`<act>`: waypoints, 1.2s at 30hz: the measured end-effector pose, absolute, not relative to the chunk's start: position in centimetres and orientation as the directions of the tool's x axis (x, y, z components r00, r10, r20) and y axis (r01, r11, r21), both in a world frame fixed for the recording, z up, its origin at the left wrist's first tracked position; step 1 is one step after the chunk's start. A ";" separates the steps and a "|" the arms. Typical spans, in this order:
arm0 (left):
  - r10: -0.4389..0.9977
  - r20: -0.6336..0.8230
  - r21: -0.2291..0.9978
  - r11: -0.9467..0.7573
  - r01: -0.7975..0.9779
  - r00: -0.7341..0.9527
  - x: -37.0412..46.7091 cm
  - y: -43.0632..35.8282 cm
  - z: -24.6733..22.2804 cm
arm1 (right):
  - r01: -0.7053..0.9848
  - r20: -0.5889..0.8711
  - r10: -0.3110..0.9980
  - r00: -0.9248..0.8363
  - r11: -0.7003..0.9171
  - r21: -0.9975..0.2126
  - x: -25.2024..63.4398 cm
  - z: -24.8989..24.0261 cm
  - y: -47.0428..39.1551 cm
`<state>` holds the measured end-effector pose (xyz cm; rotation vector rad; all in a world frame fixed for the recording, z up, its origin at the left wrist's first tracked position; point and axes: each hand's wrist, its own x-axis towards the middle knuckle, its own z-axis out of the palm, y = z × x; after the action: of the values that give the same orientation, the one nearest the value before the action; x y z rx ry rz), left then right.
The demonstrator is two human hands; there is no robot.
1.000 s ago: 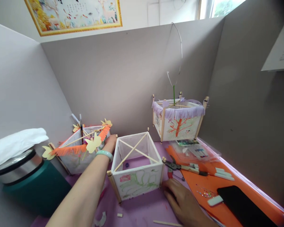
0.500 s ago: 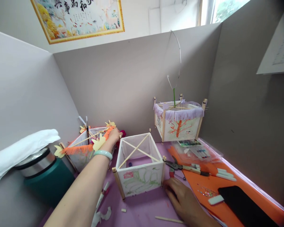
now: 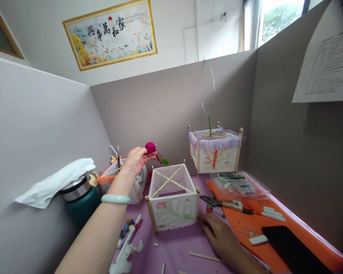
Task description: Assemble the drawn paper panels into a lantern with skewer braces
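Observation:
My left hand (image 3: 138, 158), below a pale green bangle, holds a magenta crocheted piece (image 3: 150, 147) with a green part dangling on its right, above the left lantern frame (image 3: 141, 179) with orange fringe. In the middle stands a white box-shaped lantern frame (image 3: 174, 211) with crossed sticks on top and a green and red drawing. My right hand (image 3: 213, 228) rests on the purple table beside its front right corner, fingers curled; whatever they hold, if anything, is hidden.
A lantern with purple fringe (image 3: 217, 154) and a wire stands at the back right. Pliers (image 3: 214, 201), orange sheets (image 3: 237, 224) and a black phone-like object (image 3: 288, 243) lie right. A teal bottle (image 3: 82, 201) stands left, near white tissue (image 3: 60, 179).
My left hand has risen from the left lantern and now holds up the magenta piece. The camera view has tilted upward and turned left. My right hand stays beside the middle frame.

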<state>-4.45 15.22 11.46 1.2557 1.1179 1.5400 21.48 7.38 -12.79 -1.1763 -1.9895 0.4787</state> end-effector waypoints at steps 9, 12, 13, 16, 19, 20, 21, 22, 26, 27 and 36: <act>0.955 0.290 0.865 -0.291 -0.409 -0.065 -4.1 2.1 9.6 | 0.342 0.661 0.749 0.041 0.611 -0.714 20.4 -4.2 2.6; 0.967 0.255 0.857 -0.233 -0.459 -0.016 -2.8 -0.8 8.5 | 0.180 0.529 0.818 -0.224 0.568 -0.803 17.4 0.0 -0.1; 0.971 0.238 0.853 -0.213 -0.477 -0.009 -2.3 -1.5 8.1 | 0.138 0.487 0.823 -0.292 0.540 -0.831 16.3 0.8 -0.7; 0.984 0.176 0.829 -0.168 -0.533 -0.036 -1.7 -3.0 7.2 | 0.065 0.375 0.751 -0.544 0.483 -0.873 13.7 1.4 -1.6; 0.988 0.080 0.752 -0.146 -0.642 -0.132 -2.7 -3.7 6.5 | 0.220 0.373 0.739 -0.561 0.568 -0.793 13.6 -0.1 -1.2; 0.985 0.050 0.715 -0.153 -0.682 -0.168 -3.3 -3.8 6.3 | 0.312 0.382 0.751 -0.539 0.599 -0.737 14.2 -0.8 -0.9; 0.979 0.024 0.681 -0.164 -0.713 -0.203 -3.9 -3.9 6.0 | 0.409 0.367 0.764 -0.531 0.610 -0.679 15.0 -1.5 -0.5; 0.973 0.007 0.655 -0.178 -0.734 -0.229 -4.5 -3.9 5.7 | 0.505 0.327 0.781 -0.532 0.603 -0.617 15.9 -2.2 -0.1; 0.971 -0.010 0.638 -0.178 -0.749 -0.240 -6.0 -3.7 4.5 | 0.870 0.021 0.904 -0.427 0.416 -0.266 20.1 -4.5 1.6; 0.972 -0.010 0.642 -0.174 -0.747 -0.235 -6.1 -3.6 4.2 | 0.901 -0.058 0.913 -0.404 0.386 -0.197 21.0 -4.8 1.9; 0.967 -0.008 0.652 -0.187 -0.735 -0.254 -6.0 -2.0 4.7 | 0.987 -0.192 0.969 -0.153 0.141 -0.072 27.0 -3.8 3.9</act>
<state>-5.99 -2.00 4.71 0.4903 0.6504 1.7375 27.00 3.89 -3.81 -2.1059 -2.4459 0.2928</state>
